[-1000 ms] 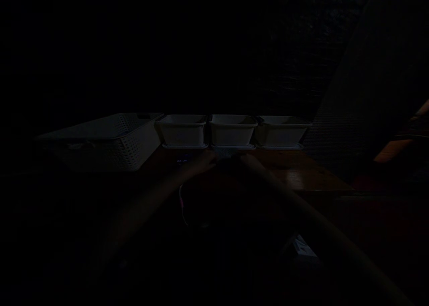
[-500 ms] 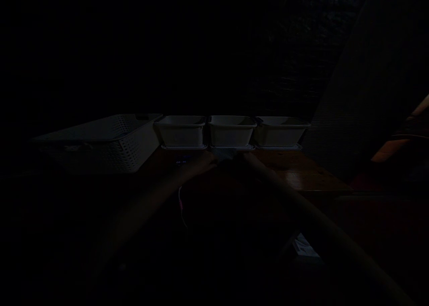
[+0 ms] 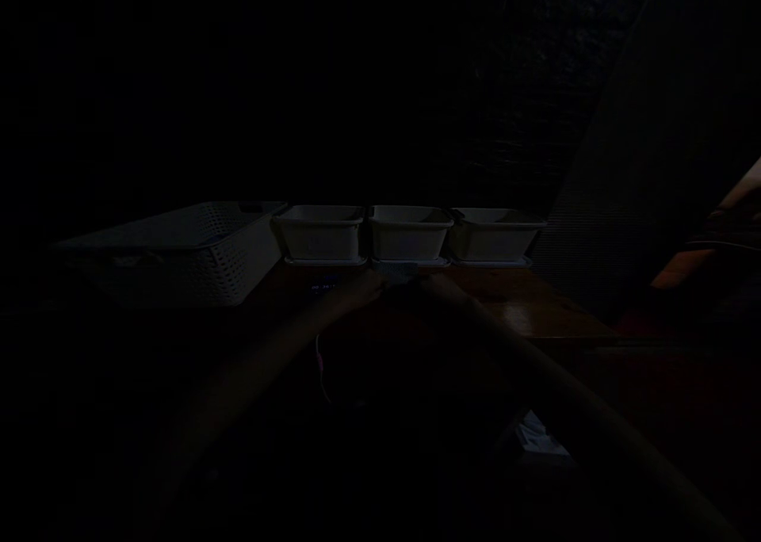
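The scene is very dark. A small grey-blue piece with a fine pattern point(image 3: 398, 272), perhaps cloth, lies between my hands in front of the middle white bin point(image 3: 410, 237). My left hand point(image 3: 367, 284) is closed at its left edge. At its right edge my right hand point(image 3: 443, 290) is closed too, its fingers mostly lost in shadow. The piece's lower part fades into the dark, so its full shape cannot be made out.
White bins stand left point(image 3: 321, 237) and right point(image 3: 498, 237) of the middle one on the wooden table point(image 3: 541, 304). Farther left is a large white perforated basket point(image 3: 229, 276). A lit digital timer point(image 3: 323, 287), a thin cable point(image 3: 319, 360) and a pale packet point(image 3: 541, 439) also show. Another person's arm point(image 3: 683, 269) is at right.
My right hand has moved slightly left, closer to the patterned piece. More of the piece's surface catches light now. My left hand has hardly moved.
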Tool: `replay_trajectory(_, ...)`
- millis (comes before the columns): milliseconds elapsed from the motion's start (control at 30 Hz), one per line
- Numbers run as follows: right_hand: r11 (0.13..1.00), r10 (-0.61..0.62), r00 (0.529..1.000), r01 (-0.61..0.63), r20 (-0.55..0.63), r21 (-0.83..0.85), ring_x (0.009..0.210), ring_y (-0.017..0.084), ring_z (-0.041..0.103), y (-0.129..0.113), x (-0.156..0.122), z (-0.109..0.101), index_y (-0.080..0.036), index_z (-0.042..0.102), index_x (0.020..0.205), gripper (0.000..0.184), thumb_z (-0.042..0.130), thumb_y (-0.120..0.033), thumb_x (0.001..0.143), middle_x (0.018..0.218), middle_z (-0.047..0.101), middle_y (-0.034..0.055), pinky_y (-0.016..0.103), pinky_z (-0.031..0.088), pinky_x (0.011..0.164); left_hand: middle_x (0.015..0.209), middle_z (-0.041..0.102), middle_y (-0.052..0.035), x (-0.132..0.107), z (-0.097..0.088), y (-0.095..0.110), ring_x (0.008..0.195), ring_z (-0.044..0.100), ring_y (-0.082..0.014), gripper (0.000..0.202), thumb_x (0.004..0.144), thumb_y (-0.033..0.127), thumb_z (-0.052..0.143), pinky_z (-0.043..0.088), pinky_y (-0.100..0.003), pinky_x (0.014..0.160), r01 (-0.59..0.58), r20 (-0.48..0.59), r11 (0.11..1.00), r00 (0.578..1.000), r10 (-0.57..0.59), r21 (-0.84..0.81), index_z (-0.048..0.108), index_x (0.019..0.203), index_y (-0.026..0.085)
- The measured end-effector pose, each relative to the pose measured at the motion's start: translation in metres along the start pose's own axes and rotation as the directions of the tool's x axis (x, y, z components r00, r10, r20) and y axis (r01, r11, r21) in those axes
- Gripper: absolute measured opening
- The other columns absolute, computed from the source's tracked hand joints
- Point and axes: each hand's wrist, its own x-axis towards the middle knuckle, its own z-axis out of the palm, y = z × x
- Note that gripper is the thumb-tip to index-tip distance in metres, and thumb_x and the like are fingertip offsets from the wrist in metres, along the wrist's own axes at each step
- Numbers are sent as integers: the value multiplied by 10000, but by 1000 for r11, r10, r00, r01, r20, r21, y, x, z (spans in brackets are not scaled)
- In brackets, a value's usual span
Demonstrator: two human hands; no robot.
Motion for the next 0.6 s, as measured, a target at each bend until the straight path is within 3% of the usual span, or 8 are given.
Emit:
replay_trajectory(167,1000,-6,999,7,32,-10,826,96,575,-2,-3,2,-58,584,1061,322,352,-204,892,988,611,160,144,383,704,913,629,-80,-1,-1,2,823,582,-164,181,798,183,488,438,-264,714,17,7,1000,1000,-17,21,616,920,145)
replay_trajectory(367,999,-11,1000,11,-2,-43,908,159,580,8,2,17,-78,502,1180,362,343,-223,889,1095,563,187,213,409,736,854,639,-75,-2,-5,6,774,583,-164,194,805,268,507,436,-276,698,12,41,997,999,-15,70,639,878,145)
replay_trajectory(600,999,-42,999,43,-33,33,825,187,615,20,2,29,-113,585,1034,304,354,-228,874,996,615,135,229,411,660,872,653,-86,2,-6,10,762,598,-183,180,816,251,491,439,-281,673,6,94,1000,995,-9,30,645,860,168)
